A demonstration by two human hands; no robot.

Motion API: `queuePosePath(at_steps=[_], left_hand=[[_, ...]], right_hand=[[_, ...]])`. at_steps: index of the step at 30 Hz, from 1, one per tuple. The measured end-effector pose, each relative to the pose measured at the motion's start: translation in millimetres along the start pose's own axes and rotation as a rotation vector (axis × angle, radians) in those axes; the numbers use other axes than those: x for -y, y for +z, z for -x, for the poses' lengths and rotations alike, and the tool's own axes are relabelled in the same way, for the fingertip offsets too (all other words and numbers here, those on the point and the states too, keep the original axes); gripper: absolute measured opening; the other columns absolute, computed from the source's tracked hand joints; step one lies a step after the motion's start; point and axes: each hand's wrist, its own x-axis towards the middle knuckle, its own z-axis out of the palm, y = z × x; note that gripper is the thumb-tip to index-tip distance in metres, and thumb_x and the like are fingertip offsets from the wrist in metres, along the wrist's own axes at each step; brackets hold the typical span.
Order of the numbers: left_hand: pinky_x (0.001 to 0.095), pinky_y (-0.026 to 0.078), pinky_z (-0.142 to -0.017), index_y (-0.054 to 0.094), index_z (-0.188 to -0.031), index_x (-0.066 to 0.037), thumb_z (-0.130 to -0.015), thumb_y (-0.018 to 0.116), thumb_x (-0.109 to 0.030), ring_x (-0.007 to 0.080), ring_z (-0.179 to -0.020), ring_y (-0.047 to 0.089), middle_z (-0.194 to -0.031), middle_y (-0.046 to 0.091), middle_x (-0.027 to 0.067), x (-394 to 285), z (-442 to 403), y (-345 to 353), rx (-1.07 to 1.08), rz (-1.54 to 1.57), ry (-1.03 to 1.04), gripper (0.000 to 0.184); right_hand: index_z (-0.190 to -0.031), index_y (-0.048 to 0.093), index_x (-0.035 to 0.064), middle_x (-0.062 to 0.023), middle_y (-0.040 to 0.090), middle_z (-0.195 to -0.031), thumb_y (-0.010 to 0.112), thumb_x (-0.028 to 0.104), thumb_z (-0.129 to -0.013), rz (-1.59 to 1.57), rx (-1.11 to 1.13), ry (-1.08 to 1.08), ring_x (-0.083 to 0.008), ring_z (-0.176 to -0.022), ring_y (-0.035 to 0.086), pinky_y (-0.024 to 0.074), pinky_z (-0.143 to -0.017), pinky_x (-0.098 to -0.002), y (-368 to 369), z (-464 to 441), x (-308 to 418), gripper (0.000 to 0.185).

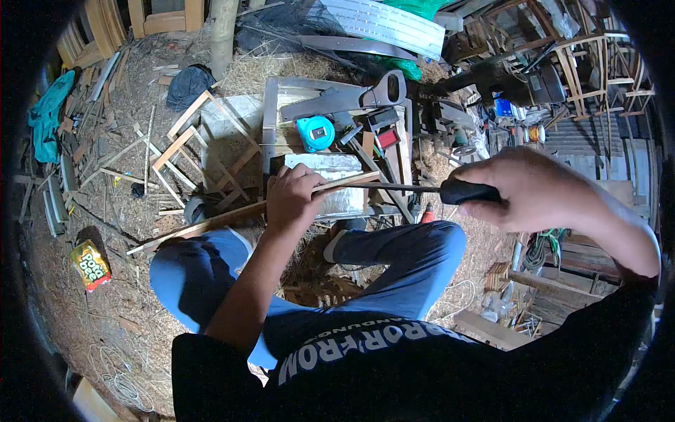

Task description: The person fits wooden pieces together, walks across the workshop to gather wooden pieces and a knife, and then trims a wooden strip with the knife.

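My left hand [292, 193] is closed around a long thin wooden strip [211, 224], pressing it on a pale worn block [337, 167]. From the hand the strip slants down to the left past my knee, and its other end juts out to the right. My right hand [517, 188] grips the black handle of a tool [411, 188] with a long, thin, dark blade. That blade meets the strip's right end; whether it is a file or a saw seen edge-on, I cannot tell. Behind the block lie a teal tape measure [316, 133] and a handsaw [337, 100].
A wooden frame [270, 105] surrounds the tools behind the block. Small wooden frames [204, 151] lean at the left. A yellow snack packet [90, 265] and tangled cord [123, 383] lie on the ground. My bent knees [422, 260] flank the work. Stacked timber [562, 246] fills the right.
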Motion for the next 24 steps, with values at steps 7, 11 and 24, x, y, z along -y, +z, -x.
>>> queuePosePath(at_steps=[7,11,24], left_hand=[[0.0455,0.050,-0.083,0.079,-0.093,-0.011,-0.079,0.086,-0.024,0.0339,-0.090,0.064,-0.092,0.068,0.0091,0,-2,-1,0.016,-0.009,-0.002,0.020],[0.0456,0.049,-0.083,0.078,-0.093,-0.010,-0.080,0.085,-0.025,0.0341,-0.089,0.065,-0.090,0.068,0.0100,1,-3,0,0.028,-0.013,0.007,0.021],[0.0451,0.050,-0.083,0.077,-0.090,-0.009,-0.079,0.086,-0.028,0.0335,-0.086,0.067,-0.088,0.068,0.0114,4,-5,-5,0.041,0.059,-0.019,0.023]], right_hand=[[-0.121,0.068,0.0032,-0.0192,0.074,-0.092,0.065,0.036,-0.102,0.044,0.084,0.172,-0.0354,-0.086,0.074,0.0598,-0.085,-0.0503,-6,4,28,0.038],[-0.121,0.068,0.0048,-0.0195,0.075,-0.099,0.065,0.037,-0.102,0.048,0.042,0.100,-0.0357,-0.090,0.074,0.0602,-0.085,-0.0496,-4,-2,2,0.038],[-0.121,0.069,0.0037,-0.0200,0.075,-0.097,0.062,0.036,-0.105,0.118,0.096,0.164,-0.0297,-0.086,0.073,0.0599,-0.082,-0.0498,12,7,27,0.037]])
